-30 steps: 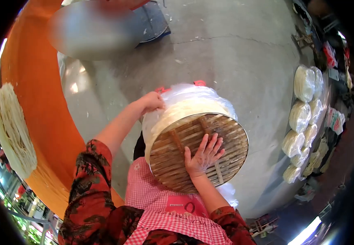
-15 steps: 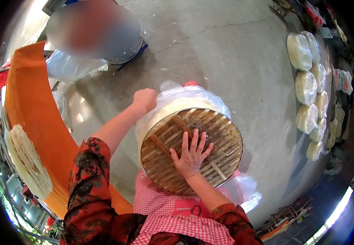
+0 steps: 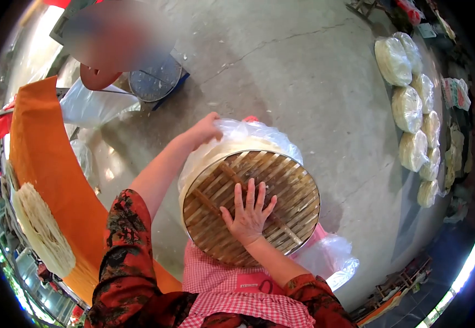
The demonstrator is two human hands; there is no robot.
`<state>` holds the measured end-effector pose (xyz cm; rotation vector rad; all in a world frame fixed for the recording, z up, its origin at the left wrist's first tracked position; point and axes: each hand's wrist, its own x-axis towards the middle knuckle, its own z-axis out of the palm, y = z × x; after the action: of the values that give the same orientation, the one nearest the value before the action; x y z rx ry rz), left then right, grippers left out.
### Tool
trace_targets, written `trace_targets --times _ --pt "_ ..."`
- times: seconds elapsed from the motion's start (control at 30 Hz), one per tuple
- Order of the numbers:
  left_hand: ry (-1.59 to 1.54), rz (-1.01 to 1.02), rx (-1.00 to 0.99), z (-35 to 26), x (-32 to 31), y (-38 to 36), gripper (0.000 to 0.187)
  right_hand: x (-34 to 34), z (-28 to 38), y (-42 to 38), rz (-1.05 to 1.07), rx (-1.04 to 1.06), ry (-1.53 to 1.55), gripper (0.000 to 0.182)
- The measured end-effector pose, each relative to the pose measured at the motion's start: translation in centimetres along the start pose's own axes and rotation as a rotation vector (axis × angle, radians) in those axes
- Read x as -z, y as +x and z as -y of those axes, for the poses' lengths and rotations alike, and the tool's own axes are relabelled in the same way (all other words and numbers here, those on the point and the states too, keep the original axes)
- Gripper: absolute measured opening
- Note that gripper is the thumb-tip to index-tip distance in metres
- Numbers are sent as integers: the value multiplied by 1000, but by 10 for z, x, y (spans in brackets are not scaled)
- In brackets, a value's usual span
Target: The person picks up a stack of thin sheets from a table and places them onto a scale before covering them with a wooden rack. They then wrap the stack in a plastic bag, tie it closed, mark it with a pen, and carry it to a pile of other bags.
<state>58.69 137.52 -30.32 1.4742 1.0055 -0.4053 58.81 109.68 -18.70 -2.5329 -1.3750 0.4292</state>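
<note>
A round bamboo tray (image 3: pixel 297 191) with wooden slats lies bottom-up against my checked apron. My right hand (image 3: pixel 249 218) presses flat on it, fingers spread. Beneath the tray, a pale, round stack (image 3: pixel 243 146) shows only at its rim; I cannot make out what it is. A clear plastic bag (image 3: pixel 273 136) wraps the far side of that stack. At the bag's upper left edge is my left hand (image 3: pixel 206 131), its fingers curled closed on the plastic. More plastic (image 3: pixel 330 259) bulges out to the right of the apron.
Several plastic-wrapped pale round bundles (image 3: pixel 407 109) stand in rows on the floor at the right. An orange cloth (image 3: pixel 57 142) curves along the left, with a flat pile of pale strands (image 3: pixel 43 229) on it. A blurred person (image 3: pixel 120 35) is at the upper left beside a round-topped stool (image 3: pixel 155 79).
My left hand has shifted slightly right and down onto the plastic's edge. The right hand stays flat on the tray, and my view has shifted a little. The blurred person has moved up-left.
</note>
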Motion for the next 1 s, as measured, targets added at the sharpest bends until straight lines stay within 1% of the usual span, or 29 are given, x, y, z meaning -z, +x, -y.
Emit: trace_targets --times 0.07,0.1,0.2,0.23,0.3,0.33,0.4,0.47,0.5,0.53,0.6,0.63,0.67,0.7,0.73,0.77,0.8,0.87,0.9,0.93,0.97,1.0 --pt "783 -207 -313 -9 -17 -18 35 2 1 1 5 -5 17 75" --pt "835 -144 -173 -21 -18 -19 33 5 0 1 10 0 26 75" --pt "777 -255 -115 -32 -17 -12 23 21 3 4 103 -15 93 76" --pt "730 -286 -152 -27 -19 -7 22 57 10 17 137 0 78 62" --pt "631 -344 -221 -8 -26 7 19 84 -7 29 170 2 381 47" --pt "504 -312 -207 -10 -26 7 19 93 -20 35 187 0 535 40" --pt "254 -250 -170 -19 -26 3 20 107 -60 97 -142 200 464 24" --pt "169 -271 -182 -23 -30 0 20 92 -99 162 1 156 424 27" --pt "126 -284 -191 -23 -31 -2 20 76 -109 196 110 258 390 29" --pt "158 -337 -242 -21 -31 -4 19 53 -119 225 218 356 353 32" --pt "223 -433 -361 -20 -37 -8 17 -31 -134 258 477 441 397 38" --pt "304 -467 -427 -19 -37 -12 15 -41 -122 268 761 391 380 45" --pt "368 -485 -520 -17 -34 -18 13 -62 -114 271 784 402 251 40" --pt "519 -524 -579 -22 -31 -27 8 -82 -112 275 760 448 150 30" --pt "626 -565 -659 -17 -29 -31 3 -70 -105 277 694 516 48 22" --pt "633 -597 -728 -16 -25 -38 4 -56 -101 276 675 550 -94 16" --pt "686 -624 -750 -15 -22 -45 7 -55 -112 271 571 562 -42 12" --pt "801 -608 -548 -10 -6 -70 10 -58 -157 256 338 633 84 14" --pt "780 -637 -557 9 -3 -81 14 -45 -173 244 223 592 159 20" --pt "772 -668 -554 35 -1 -96 18 -49 -191 234 428 428 -84 25" --pt "771 -697 -552 59 -1 -113 22 -46 -210 218 365 366 -3 31" --pt "712 -738 -460 83 -4 -132 26 -49 -230 205 396 273 33 33"
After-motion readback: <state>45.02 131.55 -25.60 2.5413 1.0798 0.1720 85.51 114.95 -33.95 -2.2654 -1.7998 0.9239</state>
